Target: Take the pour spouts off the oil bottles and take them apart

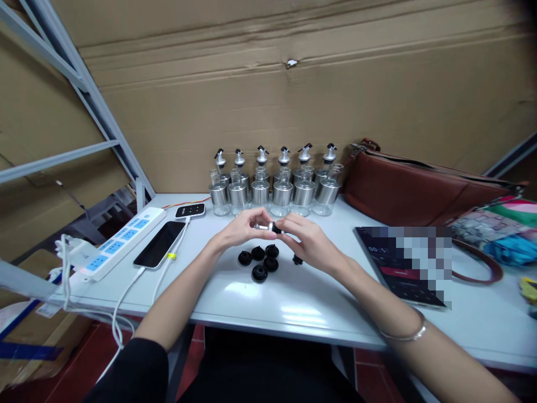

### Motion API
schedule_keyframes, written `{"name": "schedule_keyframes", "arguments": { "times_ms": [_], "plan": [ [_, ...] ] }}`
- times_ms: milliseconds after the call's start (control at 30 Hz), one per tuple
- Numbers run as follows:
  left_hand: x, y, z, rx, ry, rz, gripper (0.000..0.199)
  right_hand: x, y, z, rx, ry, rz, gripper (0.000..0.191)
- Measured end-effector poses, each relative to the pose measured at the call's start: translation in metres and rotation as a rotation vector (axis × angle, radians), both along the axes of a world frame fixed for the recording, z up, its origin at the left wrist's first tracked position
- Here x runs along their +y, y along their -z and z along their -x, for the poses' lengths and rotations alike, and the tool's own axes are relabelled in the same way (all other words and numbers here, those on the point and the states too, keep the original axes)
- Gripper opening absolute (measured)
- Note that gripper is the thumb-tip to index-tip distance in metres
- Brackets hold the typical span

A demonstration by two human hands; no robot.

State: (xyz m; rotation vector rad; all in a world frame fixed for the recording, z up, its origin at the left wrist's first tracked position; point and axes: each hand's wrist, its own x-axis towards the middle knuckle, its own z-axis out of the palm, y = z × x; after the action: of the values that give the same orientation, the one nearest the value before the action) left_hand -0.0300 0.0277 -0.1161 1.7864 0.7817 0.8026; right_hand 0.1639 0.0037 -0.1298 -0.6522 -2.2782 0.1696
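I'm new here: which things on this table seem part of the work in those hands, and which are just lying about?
Seemingly in use:
silver-and-black piece, held between left hand and right hand
five round black parts
bottles, likely

Apparently just lying about:
power strip
phone
brown bag
tablet-like device

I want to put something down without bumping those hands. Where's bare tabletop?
Bare table: the strip between the round black parts and the front edge; also between the white cable and left forearm. Crowded: the back, where bottles stand beside the brown bag.
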Motion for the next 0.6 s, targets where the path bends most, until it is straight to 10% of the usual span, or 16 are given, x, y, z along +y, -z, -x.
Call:
{"name": "schedule_keyframes", "arguments": {
  "times_ms": [267, 600],
  "plan": [
    [0.001, 0.001, 0.003, -0.001, 0.027, 0.012, 0.029, 0.0, -0.001, -0.001, -0.098, 0.02, -0.085, 0.028],
    [-0.002, 0.012, -0.011, 0.292, -0.145, -0.835, 0.015, 0.007, -0.001, -0.003, 0.396, -0.02, 0.977, 0.038]
  ]
}}
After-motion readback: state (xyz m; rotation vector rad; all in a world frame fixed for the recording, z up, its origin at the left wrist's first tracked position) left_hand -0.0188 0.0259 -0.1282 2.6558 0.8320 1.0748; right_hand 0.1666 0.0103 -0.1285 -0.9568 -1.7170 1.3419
